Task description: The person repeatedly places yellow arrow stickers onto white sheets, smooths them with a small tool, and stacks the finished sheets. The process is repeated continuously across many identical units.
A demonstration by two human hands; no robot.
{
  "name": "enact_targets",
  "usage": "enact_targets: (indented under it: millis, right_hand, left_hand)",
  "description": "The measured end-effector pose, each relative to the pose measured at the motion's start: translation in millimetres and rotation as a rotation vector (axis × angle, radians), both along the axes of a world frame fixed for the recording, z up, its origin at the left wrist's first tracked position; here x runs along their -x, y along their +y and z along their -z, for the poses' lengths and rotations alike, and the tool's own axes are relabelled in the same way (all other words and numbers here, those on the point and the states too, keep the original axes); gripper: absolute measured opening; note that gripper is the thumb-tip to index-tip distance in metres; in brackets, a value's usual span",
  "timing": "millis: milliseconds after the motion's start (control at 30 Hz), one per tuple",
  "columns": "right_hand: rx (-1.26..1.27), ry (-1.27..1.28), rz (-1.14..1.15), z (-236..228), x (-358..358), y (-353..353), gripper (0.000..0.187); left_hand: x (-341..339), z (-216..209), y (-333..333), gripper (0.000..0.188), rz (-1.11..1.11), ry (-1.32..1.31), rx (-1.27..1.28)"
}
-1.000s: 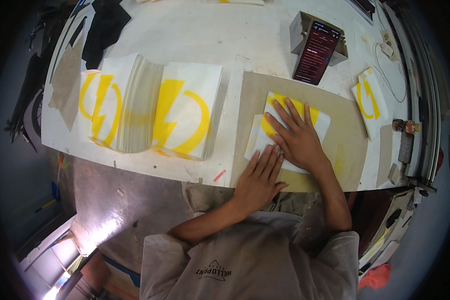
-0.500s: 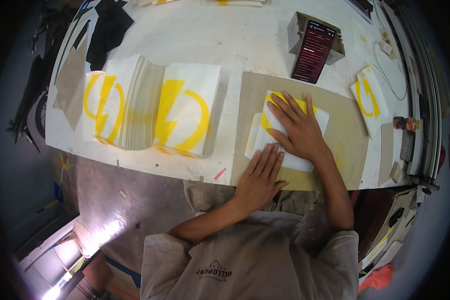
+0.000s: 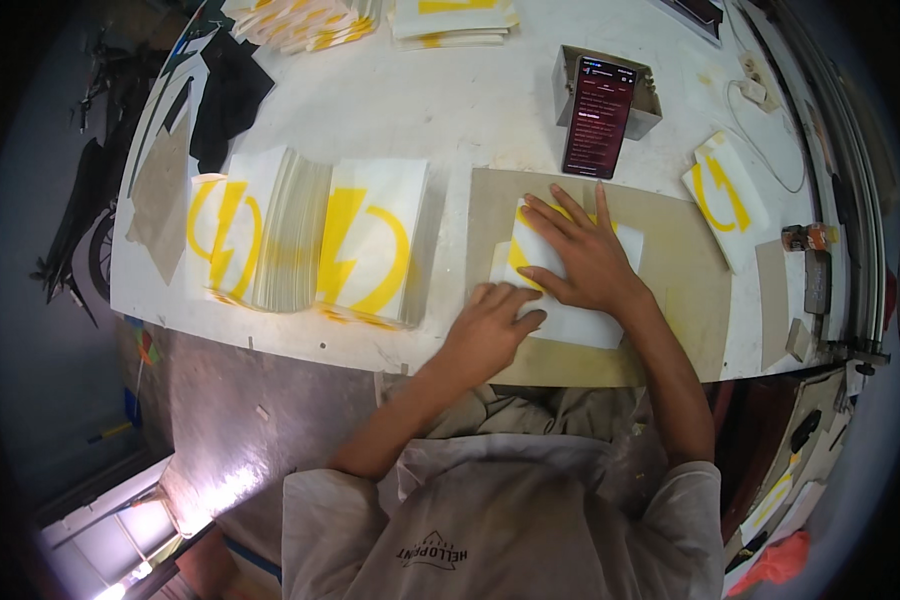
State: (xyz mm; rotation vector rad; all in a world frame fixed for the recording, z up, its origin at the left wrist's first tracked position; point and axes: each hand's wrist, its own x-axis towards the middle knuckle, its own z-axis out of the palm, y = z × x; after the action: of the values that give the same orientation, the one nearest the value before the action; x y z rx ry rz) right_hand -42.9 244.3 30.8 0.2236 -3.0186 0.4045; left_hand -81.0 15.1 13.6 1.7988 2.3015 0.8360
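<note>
A white folded paper piece with yellow print (image 3: 576, 327) lies in front of me on a grey-brown board (image 3: 685, 290). My right hand (image 3: 588, 262) rests flat on its upper part, fingers spread, covering much of the yellow print. At the lower left of the paper is my left hand (image 3: 490, 325), its fingers loosely bent and its thumb apart from them. The left fingertips are at the paper's left edge, where another white layer (image 3: 504, 262) sticks out. Whether they touch that layer is hard to tell.
Left of the board stand thick stacks of yellow-printed white paper pieces (image 3: 370, 245). A phone (image 3: 600, 118) leans on a grey box (image 3: 648, 108). One printed piece (image 3: 722, 195) lies at the right near a white cable (image 3: 770, 185). More stacks (image 3: 450, 25) lie at the far edge.
My left hand has slid left and nearer to me, off the paper's middle, and its straight fingers have bent. The right hand stays spread on the paper. The view has shifted slightly.
</note>
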Motion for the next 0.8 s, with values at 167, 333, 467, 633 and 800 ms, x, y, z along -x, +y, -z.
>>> enact_targets:
  millis: [167,333,467,633,800]
  right_hand:
    - [0.036,0.002,0.020,1.7,-1.2,1.4,0.080]
    - [0.034,0.011,0.034,8.8,1.7,3.7,0.075]
    - [-0.011,0.069,0.081,18.7,-0.7,-3.4,0.069]
    - [-0.036,0.105,0.170,24.0,-7.8,-12.7,0.065]
    - [-0.019,-0.027,0.474,23.1,-67.1,28.0,0.069]
  left_hand:
    - [25.0,-24.6,10.6,0.075,-0.056,0.010,0.154]
    - [39.6,-31.3,23.4,0.121,-0.088,0.094,0.281]
    - [50.3,-44.1,40.0,0.150,-0.086,0.157,0.512]
    - [54.1,-47.1,48.6,0.161,-0.077,0.200,0.639]
    - [51.8,-52.2,49.7,0.160,-0.089,0.240,0.705]
